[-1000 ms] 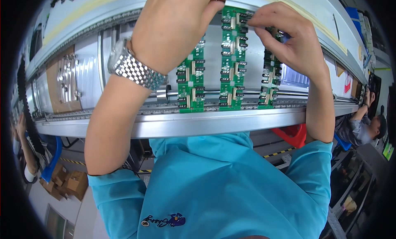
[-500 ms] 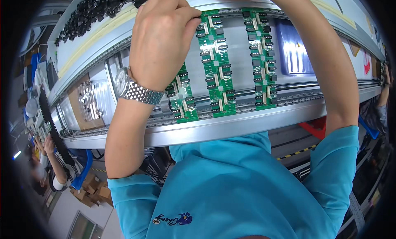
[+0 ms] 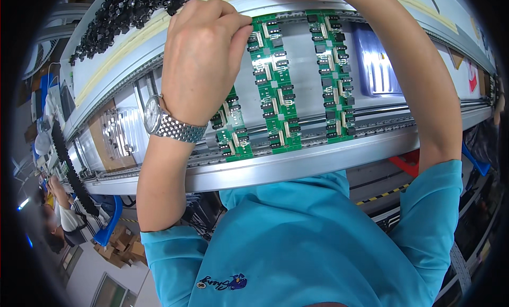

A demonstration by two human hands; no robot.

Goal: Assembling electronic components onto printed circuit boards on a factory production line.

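Three strip-shaped green circuit boards lie across a metal-railed conveyor: a left circuit board, a middle circuit board and a right circuit board. Each carries black chips and pale connectors. My left hand, with a metal-banded wristwatch, covers the left board's upper part. Its thumb and forefinger are pinched together by the middle board's top end; whatever is between them is too small to make out. My right forearm arches over the right side. Only a sliver of my right hand shows at the top edge, its fingers out of view.
Small black parts lie heaped beyond the far rail at the upper left. Clear plastic trays sit on the line, one at right, one at left. The silver near rail runs before me. A co-worker's arm is far left.
The view has tilted slightly, so the boards appear a little further left. My left hand keeps its pinch by the middle board's end. At far left, the co-worker's arms have moved.
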